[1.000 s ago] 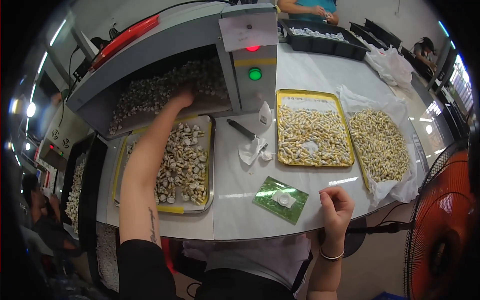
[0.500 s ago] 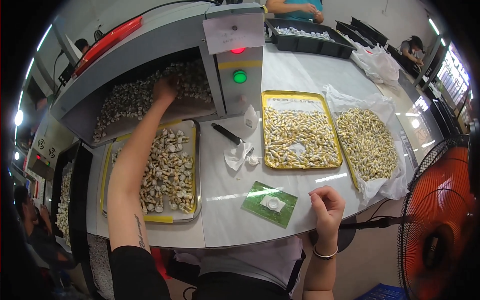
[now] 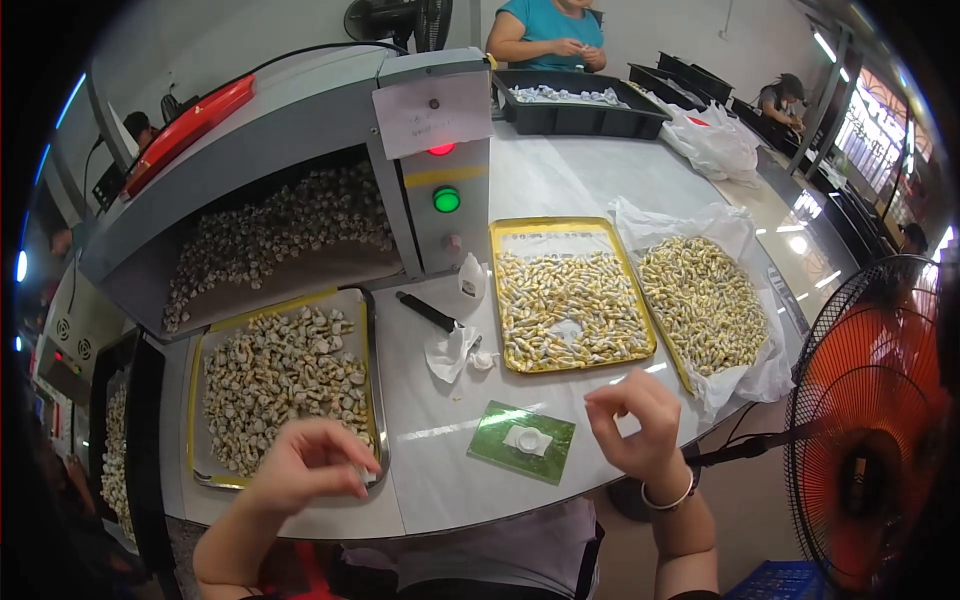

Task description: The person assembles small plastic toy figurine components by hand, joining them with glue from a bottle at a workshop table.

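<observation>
My left hand [image 3: 310, 465] is over the near right corner of the left tray [image 3: 372, 360], thumb and fingers closed on a small whitish piece [image 3: 366, 476], mostly hidden by the fingertips. That tray holds a heap of small cream and brown capped pieces [image 3: 275, 385]. My right hand [image 3: 640, 425] is raised right of the green plate [image 3: 495, 450], thumb and forefinger curled together in a ring; anything in them is too small to make out. On the plate lies a white pad with a small round clear dish [image 3: 528, 441].
A grey machine [image 3: 430, 235] with similar pieces inside stands behind the left tray. Beyond the plate are a black-handled tool [image 3: 427, 310], crumpled tissue [image 3: 450, 352], a white bottle [image 3: 472, 277] and a yellow tray [image 3: 655, 335] of small yellowish pieces. An orange fan [image 3: 860, 420] stands right.
My left hand has come out of the machine and back toward me, now pinching a small whitish piece. My right hand has risen slightly, its fingers still curled. The whole view has shifted.
</observation>
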`<state>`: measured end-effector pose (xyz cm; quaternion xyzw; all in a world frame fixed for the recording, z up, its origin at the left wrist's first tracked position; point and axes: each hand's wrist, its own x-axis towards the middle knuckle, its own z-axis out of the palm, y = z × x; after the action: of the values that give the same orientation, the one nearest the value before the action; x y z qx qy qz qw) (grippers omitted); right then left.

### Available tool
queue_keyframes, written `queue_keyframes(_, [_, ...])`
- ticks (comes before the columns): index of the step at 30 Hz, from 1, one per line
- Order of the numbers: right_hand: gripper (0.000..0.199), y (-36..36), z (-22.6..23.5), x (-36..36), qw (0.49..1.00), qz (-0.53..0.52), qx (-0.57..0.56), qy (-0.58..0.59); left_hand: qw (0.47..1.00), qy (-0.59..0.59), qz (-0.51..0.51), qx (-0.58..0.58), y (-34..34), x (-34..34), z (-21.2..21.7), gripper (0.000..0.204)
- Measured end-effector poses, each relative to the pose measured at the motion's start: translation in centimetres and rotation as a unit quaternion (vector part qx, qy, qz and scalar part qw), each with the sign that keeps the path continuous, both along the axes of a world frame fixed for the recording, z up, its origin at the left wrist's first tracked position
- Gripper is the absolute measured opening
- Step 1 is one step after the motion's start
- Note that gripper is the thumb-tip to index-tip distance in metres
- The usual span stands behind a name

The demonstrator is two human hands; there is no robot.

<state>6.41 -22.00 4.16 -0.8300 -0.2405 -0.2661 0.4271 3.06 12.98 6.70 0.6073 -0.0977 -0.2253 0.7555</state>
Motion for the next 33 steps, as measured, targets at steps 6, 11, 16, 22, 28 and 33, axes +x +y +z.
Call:
queue_keyframes(6, [0.009,0.1,2.8,7.5,0.986,-0.029,-0.164,-0.021,0.987,0.08,-0.045,-0.131,-3.1,-3.5,-1.9,0.022])
queue_keyframes(11, [0.015,-0.7,-1.4,10.7,0.939,-0.069,-0.314,0.123,0.942,0.026,-0.045,-0.331,-6.3,-2.5,-5.0,0.027])
queue_keyframes(16, [0.009,-0.8,-2.2,11.1,0.956,-0.073,-0.263,0.105,0.912,-0.002,-0.013,-0.411,-8.7,-1.2,-6.1,0.028])
queue_keyframes(22, [0.051,-1.8,-0.4,11.3,0.978,0.085,0.01,0.193,0.929,0.026,0.007,-0.37,-9.1,-1.1,-7.4,0.026])
queue_keyframes(28, [0.087,-4.8,14.2,11.9,0.831,0.506,0.141,0.183,0.94,0.033,0.014,-0.339,-9.4,-1.2,-7.5,0.024])
queue_keyframes(33, [0.084,-3.7,17.4,13.7,0.843,0.478,0.12,0.214,0.934,0.046,0.048,-0.352,-9.2,-1.1,-7.8,0.024])
